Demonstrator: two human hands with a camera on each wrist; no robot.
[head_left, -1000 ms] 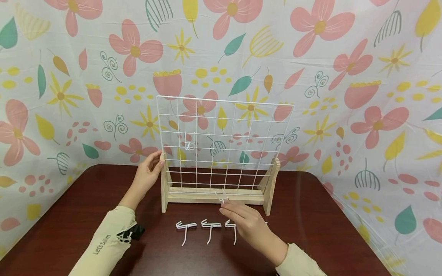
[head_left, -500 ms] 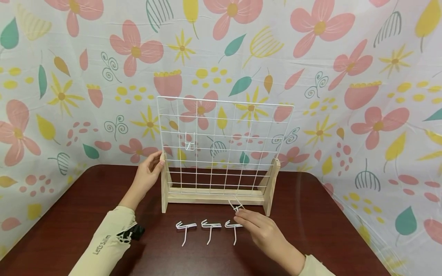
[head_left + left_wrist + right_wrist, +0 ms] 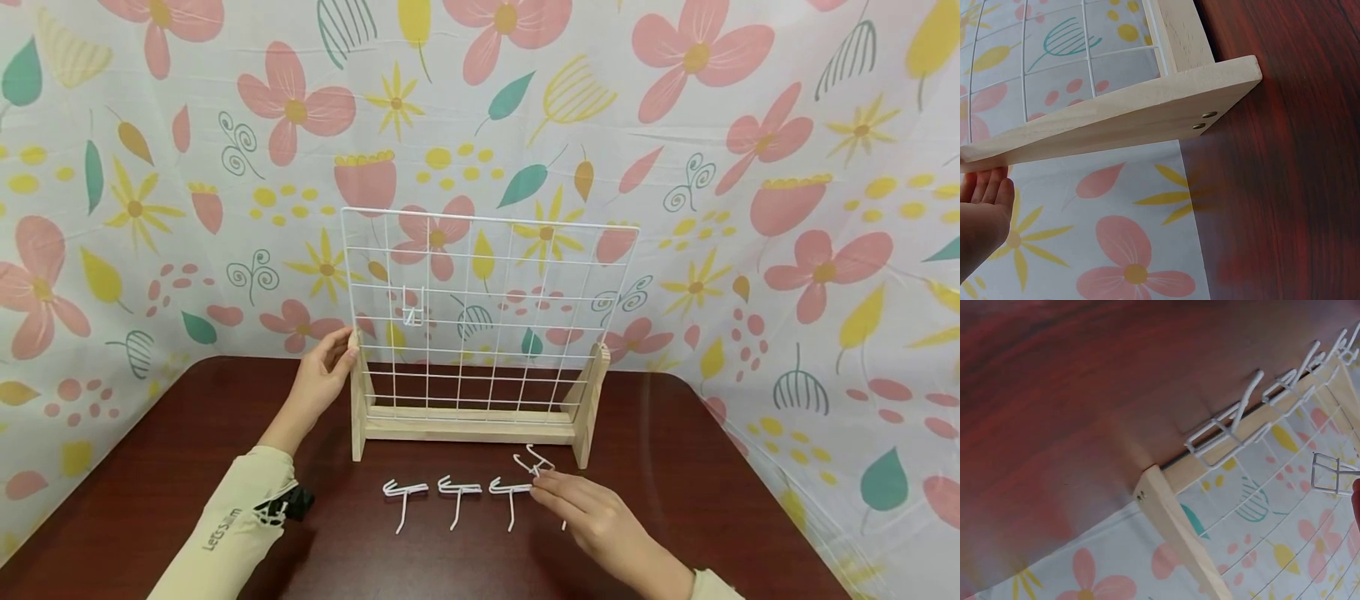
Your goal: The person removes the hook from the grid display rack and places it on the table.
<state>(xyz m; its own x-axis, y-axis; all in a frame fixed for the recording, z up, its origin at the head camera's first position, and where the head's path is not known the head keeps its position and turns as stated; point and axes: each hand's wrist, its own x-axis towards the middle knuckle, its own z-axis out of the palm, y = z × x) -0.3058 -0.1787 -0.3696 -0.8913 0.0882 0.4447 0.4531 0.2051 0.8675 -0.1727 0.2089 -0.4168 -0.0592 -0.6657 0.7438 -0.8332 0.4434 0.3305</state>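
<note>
My left hand (image 3: pixel 324 368) grips the top of the left wooden side post (image 3: pixel 357 408) of a stand. This stand holds a white wire grid (image 3: pixel 487 293) upright. In the left wrist view, the fingers (image 3: pixel 990 186) lie against the post's outer face. My right hand (image 3: pixel 603 523) pinches a white wire hook (image 3: pixel 536 468), whose two prongs point up and away, in front of the stand's right end. The same hook (image 3: pixel 1325 474) shows at the right edge of the right wrist view. One hook (image 3: pixel 412 317) hangs on the grid's left part.
Several hooks lie in a row before the stand: a left one (image 3: pixel 405 490), a middle one (image 3: pixel 459 489) and a right one (image 3: pixel 510 490). Another is mostly hidden behind my right hand. The dark red table (image 3: pixel 360 558) meets a flowered curtain (image 3: pixel 480 108) at the back.
My right hand has moved right and nearer, carrying the hook away from the grid's lower edge, and the hook has turned somewhat. My left hand stays on the post.
</note>
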